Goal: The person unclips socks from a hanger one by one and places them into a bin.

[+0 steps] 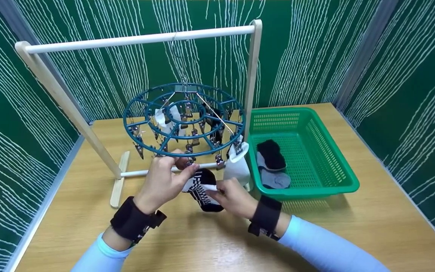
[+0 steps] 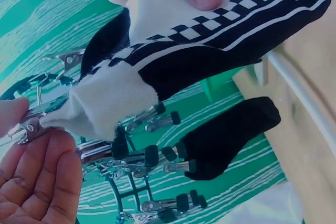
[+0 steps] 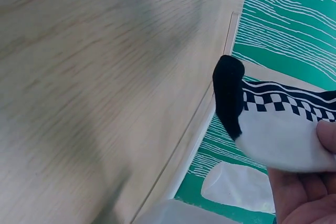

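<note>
A black-and-white sock with a checkered band [image 1: 202,193] hangs below the front rim of a round dark-teal clip hanger [image 1: 126,130]. My left hand [image 1: 164,180] is at that rim, and in the left wrist view its thumb and fingers pinch a metal clip [image 2: 31,127] at the sock's white cuff [image 2: 113,95]. Lower on the same sock, my right hand [image 1: 235,198] grips the white part between thumb and fingers. The black toe [image 3: 228,87] sticks out past the right hand in the right wrist view.
A white sock [image 1: 237,170] hangs at the hanger's right; a black sock [image 2: 231,137] and another white one [image 1: 177,113] hang further back. The hanger hooks onto a wooden rack [image 1: 138,40]. The green basket [image 1: 308,192] holds a black-and-grey sock bundle [image 1: 272,155].
</note>
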`<state>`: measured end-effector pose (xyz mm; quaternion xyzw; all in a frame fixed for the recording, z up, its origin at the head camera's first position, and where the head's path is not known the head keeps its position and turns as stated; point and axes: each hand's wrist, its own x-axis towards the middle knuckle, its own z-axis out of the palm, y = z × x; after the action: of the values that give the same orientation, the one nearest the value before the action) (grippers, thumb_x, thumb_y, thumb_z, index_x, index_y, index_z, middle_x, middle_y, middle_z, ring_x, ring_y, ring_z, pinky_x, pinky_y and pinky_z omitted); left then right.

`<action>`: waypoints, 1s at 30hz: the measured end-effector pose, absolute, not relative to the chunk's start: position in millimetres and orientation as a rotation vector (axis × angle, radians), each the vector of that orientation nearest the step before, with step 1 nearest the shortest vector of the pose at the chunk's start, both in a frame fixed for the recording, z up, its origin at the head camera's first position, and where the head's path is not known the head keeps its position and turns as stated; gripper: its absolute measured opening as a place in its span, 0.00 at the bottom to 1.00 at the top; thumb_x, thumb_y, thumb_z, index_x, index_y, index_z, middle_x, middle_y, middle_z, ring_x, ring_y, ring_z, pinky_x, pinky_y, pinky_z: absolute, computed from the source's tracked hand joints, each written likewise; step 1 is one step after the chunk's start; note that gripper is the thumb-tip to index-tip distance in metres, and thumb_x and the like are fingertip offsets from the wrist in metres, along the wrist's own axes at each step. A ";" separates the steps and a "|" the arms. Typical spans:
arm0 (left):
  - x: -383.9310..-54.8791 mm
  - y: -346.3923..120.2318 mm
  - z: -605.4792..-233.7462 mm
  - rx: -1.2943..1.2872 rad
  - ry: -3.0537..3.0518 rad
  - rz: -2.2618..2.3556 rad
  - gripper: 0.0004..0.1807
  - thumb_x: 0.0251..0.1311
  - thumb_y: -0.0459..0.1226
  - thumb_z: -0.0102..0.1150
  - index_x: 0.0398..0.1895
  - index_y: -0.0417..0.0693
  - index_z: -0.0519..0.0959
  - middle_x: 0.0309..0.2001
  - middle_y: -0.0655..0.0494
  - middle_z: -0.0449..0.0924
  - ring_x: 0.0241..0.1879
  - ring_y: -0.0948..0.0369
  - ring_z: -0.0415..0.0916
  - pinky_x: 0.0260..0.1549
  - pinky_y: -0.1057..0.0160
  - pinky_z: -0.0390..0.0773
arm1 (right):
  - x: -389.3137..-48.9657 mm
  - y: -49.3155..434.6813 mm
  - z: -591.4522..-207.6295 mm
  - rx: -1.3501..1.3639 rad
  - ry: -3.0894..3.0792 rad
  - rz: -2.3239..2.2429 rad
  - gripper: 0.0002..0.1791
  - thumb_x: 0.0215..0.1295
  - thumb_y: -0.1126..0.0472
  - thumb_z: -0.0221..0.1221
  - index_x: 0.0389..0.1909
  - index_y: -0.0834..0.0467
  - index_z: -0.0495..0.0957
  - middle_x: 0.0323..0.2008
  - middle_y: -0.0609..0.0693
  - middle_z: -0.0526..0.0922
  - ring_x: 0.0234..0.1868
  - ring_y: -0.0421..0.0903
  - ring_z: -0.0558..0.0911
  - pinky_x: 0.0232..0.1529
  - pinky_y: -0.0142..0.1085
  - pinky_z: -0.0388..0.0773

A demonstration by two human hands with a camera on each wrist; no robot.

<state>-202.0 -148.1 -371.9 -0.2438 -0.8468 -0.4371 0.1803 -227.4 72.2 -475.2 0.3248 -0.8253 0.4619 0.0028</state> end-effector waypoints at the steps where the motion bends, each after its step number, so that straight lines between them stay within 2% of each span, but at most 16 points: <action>1: -202.1 -148.1 -372.0 -0.687 -2.385 -1.240 0.03 0.69 0.33 0.73 0.36 0.42 0.89 0.32 0.53 0.89 0.33 0.61 0.83 0.36 0.59 0.85 | -227.4 72.3 -475.3 1.018 -2.590 1.447 0.13 0.75 0.67 0.65 0.29 0.70 0.86 0.20 0.49 0.81 0.19 0.30 0.68 0.20 0.25 0.65; 9: -202.1 -148.7 -372.4 -0.695 -2.316 -1.224 0.04 0.68 0.32 0.74 0.35 0.41 0.89 0.29 0.54 0.87 0.32 0.60 0.82 0.35 0.65 0.79 | -228.9 75.5 -483.8 1.015 -2.580 1.378 0.18 0.74 0.67 0.66 0.21 0.65 0.81 0.17 0.46 0.76 0.19 0.29 0.66 0.20 0.24 0.62; 17: -202.0 -151.7 -372.7 -0.651 -2.322 -1.237 0.04 0.69 0.33 0.73 0.35 0.42 0.88 0.29 0.54 0.87 0.33 0.59 0.82 0.38 0.65 0.77 | -229.5 84.5 -486.9 0.997 -2.580 1.377 0.16 0.74 0.68 0.66 0.23 0.66 0.82 0.19 0.47 0.78 0.20 0.30 0.67 0.22 0.26 0.64; 25: -203.7 -155.3 -373.1 -0.598 -2.331 -1.241 0.08 0.68 0.34 0.74 0.31 0.43 0.85 0.27 0.54 0.85 0.33 0.57 0.77 0.38 0.64 0.71 | -227.2 96.4 -485.1 1.026 -2.561 1.346 0.18 0.74 0.68 0.66 0.21 0.67 0.81 0.18 0.40 0.70 0.20 0.30 0.66 0.22 0.26 0.63; 30: -204.3 -156.7 -374.9 -0.592 -2.311 -1.261 0.08 0.67 0.34 0.74 0.32 0.44 0.85 0.27 0.55 0.84 0.33 0.58 0.79 0.39 0.64 0.73 | -224.2 103.2 -480.2 1.085 -2.490 1.341 0.13 0.72 0.70 0.67 0.25 0.66 0.86 0.18 0.48 0.79 0.23 0.30 0.70 0.24 0.26 0.68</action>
<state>-204.3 -156.7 -374.9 -0.2141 -0.8355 -0.4557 0.2199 -224.2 103.2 -480.2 0.3576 -0.8208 0.4420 0.0562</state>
